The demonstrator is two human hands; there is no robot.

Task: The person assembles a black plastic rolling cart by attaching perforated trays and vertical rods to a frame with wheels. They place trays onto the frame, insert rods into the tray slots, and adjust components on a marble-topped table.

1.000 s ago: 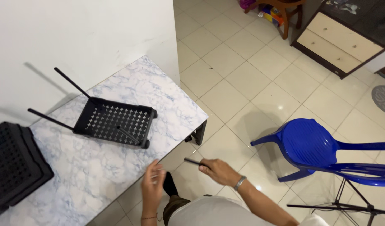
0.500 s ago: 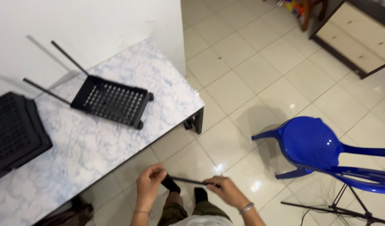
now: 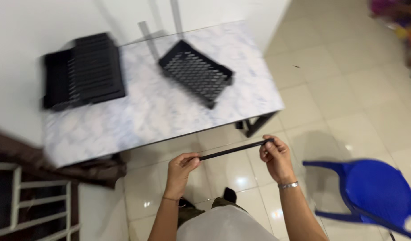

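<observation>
My left hand [image 3: 182,164] and right hand [image 3: 275,157] pinch a thin black rod [image 3: 236,149] by its ends below the marble table [image 3: 138,120]; loosening either could drop it.

I see both forearms reaching forward and slightly inward from the bottom of the head view, bare to the elbow. My left hand [image 3: 182,164] sits lower and nearer the body, fingers curled in, thumb and fingertips pinched together at its upper right side. My right hand [image 3: 275,156] is raised a little higher, palm turned inward, fingers folded over with the thumb pressed against them. A metal bracelet circles the right wrist, a thin band the left.
</observation>
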